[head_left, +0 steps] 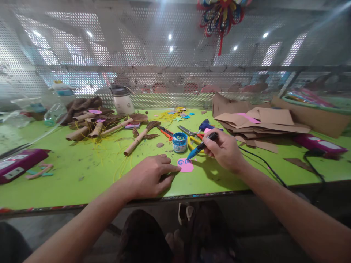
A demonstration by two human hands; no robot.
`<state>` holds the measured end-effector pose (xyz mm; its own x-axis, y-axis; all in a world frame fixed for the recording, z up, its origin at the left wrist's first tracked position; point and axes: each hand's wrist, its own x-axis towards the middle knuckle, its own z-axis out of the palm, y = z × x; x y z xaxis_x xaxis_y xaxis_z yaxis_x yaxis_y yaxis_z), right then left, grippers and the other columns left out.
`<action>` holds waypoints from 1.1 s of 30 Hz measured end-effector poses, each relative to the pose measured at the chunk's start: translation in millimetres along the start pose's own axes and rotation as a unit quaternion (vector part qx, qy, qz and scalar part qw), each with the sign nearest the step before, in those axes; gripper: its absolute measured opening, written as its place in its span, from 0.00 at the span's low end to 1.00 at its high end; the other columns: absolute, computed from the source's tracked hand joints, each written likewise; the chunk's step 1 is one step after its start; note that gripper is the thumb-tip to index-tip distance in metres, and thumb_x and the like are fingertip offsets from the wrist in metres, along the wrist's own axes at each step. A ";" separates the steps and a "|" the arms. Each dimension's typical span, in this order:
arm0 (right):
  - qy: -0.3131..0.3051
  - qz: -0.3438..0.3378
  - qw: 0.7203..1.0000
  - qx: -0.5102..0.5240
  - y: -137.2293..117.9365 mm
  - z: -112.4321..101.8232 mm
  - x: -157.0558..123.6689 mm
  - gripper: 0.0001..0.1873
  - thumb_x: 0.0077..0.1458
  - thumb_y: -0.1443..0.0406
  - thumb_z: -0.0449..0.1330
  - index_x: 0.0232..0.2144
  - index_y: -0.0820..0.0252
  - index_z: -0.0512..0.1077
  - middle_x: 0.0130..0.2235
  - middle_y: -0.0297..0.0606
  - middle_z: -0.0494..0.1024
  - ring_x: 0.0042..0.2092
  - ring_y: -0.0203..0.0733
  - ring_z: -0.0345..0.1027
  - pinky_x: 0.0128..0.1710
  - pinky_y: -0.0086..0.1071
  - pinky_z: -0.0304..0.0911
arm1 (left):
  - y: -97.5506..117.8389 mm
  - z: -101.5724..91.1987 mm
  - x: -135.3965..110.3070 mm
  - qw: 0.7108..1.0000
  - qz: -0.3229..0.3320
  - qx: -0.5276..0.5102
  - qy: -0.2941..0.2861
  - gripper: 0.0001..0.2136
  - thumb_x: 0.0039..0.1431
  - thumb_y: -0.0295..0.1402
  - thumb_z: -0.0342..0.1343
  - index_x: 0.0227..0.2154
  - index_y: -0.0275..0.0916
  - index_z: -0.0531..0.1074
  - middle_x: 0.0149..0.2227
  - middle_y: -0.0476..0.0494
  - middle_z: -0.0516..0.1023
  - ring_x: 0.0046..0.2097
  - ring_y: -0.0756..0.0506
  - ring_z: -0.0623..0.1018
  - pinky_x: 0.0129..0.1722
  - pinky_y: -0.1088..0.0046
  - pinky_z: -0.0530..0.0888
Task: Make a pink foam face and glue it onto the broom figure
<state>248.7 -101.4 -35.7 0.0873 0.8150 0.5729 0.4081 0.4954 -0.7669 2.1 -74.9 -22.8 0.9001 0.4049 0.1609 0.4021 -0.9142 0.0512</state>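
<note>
A small pink paper piece (187, 168) with two blue eye shapes drawn on it lies on the green table near its front edge. My left hand (157, 174) rests beside it, index finger stretched onto the paper's left side, the other fingers loosely bent and holding nothing. In my right hand (225, 150) is a blue marker (197, 149), tilted with its tip at the right-hand eye. Just behind the paper stands an open blue-labelled jar (180, 142). Yellow-handled scissors (192, 141) lie by the jar, partly hidden by the marker and my right hand.
Paper-roll figures (137, 142) and yellow string lie left. A box cutter (166, 133) and blue glue gun (206, 125) are behind the jar. Brown cardboard (260, 126) is stacked right. Purple power strips (23, 164) sit at both sides; a black cable (261, 162) crosses the right. Behind stands a perforated screen (170, 54).
</note>
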 end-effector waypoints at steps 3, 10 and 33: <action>-0.014 0.000 1.000 -0.010 -0.8 0.2 0.5 0.10 0.58 0.59 0.56 0.30 0.60 0.66 0.20 0.29 0.69 0.20 0.31 0.61 0.21 0.26 0.57 | -0.2 0.1 0.4 1.000 -0.002 0.000 -0.002 0.15 0.64 0.30 0.48 0.48 0.41 0.76 0.31 0.44 0.72 0.35 0.46 0.72 0.33 0.70 0.64; 0.000 0.017 1.000 -0.026 -1.3 -1.8 1.0 0.09 0.56 0.61 0.56 0.29 0.60 0.66 0.19 0.29 0.68 0.20 0.32 0.60 0.21 0.26 0.56 | -0.6 0.8 0.0 1.000 -0.003 0.003 0.000 0.15 0.64 0.30 0.48 0.49 0.41 0.75 0.32 0.44 0.72 0.35 0.46 0.71 0.33 0.70 0.64; 0.005 0.009 1.000 0.000 -1.3 -1.5 -0.1 0.09 0.57 0.60 0.57 0.29 0.60 0.66 0.20 0.29 0.69 0.20 0.31 0.61 0.21 0.26 0.57 | 0.8 -1.9 1.2 1.000 -0.002 -0.001 -0.005 0.15 0.63 0.29 0.49 0.48 0.41 0.76 0.32 0.43 0.73 0.36 0.46 0.73 0.34 0.71 0.66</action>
<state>249.5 -102.6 -34.3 0.1045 0.8208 0.5616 0.4060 0.4803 -0.7775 3.1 -75.2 -20.7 0.9000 0.4086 0.1516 0.4051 -0.9126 0.0547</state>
